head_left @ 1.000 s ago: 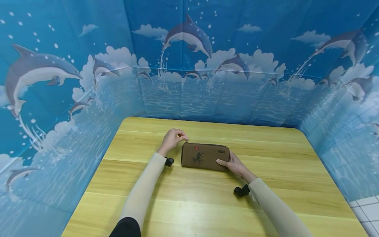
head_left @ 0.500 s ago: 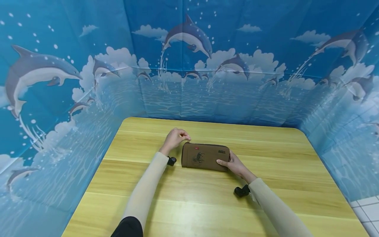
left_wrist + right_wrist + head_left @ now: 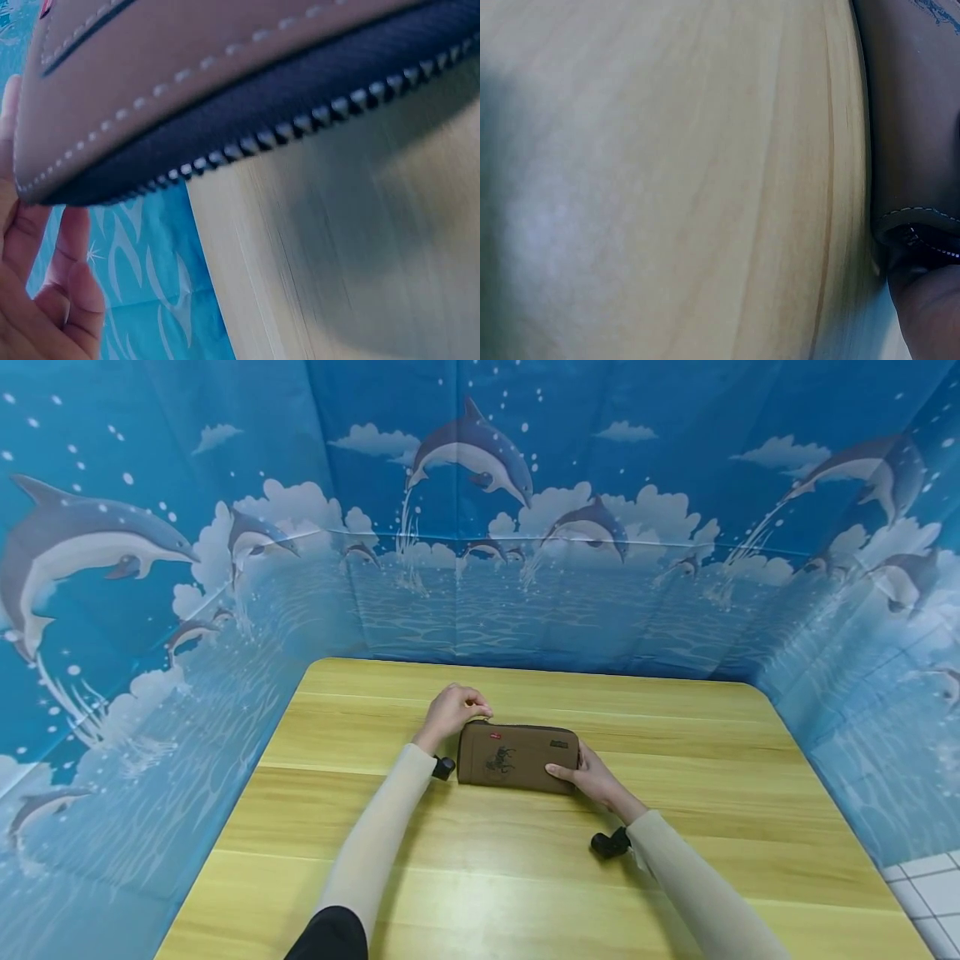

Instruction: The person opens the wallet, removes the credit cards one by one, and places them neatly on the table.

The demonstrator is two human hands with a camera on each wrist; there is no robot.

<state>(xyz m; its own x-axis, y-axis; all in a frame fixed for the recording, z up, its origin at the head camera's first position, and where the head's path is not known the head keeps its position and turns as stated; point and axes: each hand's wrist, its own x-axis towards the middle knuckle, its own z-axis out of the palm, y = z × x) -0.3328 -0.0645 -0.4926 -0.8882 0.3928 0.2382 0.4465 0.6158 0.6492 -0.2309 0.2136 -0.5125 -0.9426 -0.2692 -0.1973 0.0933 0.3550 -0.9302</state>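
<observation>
A brown zip wallet [image 3: 517, 768] with a dark horse print and a small red tag stands on its long edge at the middle of the table. At its top left corner my left hand [image 3: 454, 708] pinches the zipper pull between thumb and forefinger. The left wrist view shows bare zipper teeth [image 3: 277, 135] along the wallet's dark edge, with my left fingers curled by the corner. My right hand [image 3: 592, 774] grips the right end, thumb on the front face and the other fingers hidden behind. In the right wrist view that end of the wallet shows beside my thumb [image 3: 937, 311].
The wooden table [image 3: 525, 885] has rounded far corners. A blue dolphin curtain [image 3: 600, 602] hangs along its back and sides. A black wrist camera [image 3: 444, 767] sits at my left wrist, another camera [image 3: 611, 843] at my right. White floor tiles [image 3: 933, 893] show at lower right.
My left hand has moved a little to the right along the wallet's top edge with the zipper pull. The right hand holds the wallet in the same place.
</observation>
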